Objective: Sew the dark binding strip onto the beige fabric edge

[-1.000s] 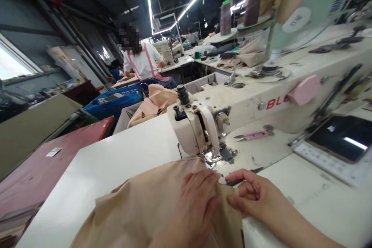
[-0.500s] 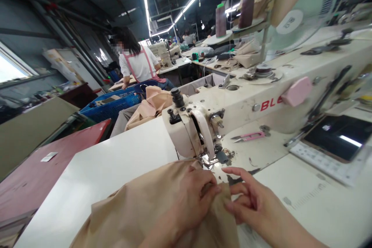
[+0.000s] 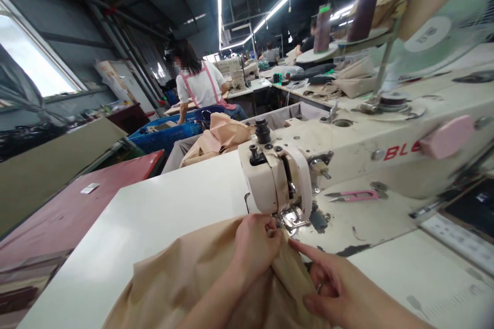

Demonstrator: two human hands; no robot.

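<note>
A large piece of tan fabric (image 3: 193,262) spreads over the white table in front of the sewing machine (image 3: 262,180). My left hand (image 3: 254,247) is closed on the fabric, its fingers bunching the cloth just before the presser foot (image 3: 293,218). To its right, my right hand (image 3: 332,280) grips the fabric's right edge between thumb and curled fingers. The index finger of that hand stretches forward and touches the cloth near the foot. Folds run through the fabric between both hands, and its lower part leaves the view.
Pink thread snips (image 3: 355,195) lie on the machine bed. Behind the machine, tan cloth (image 3: 219,136) is heaped in a grey bin beside a blue basket (image 3: 165,133). A co-worker (image 3: 203,85) sits beyond. Thread cones (image 3: 322,31) and a fan (image 3: 432,36) stand at right.
The view has swung left, so the machine sits further right in it. My left hand has brought the fabric closer to the presser foot. My right index finger has come down onto the cloth.
</note>
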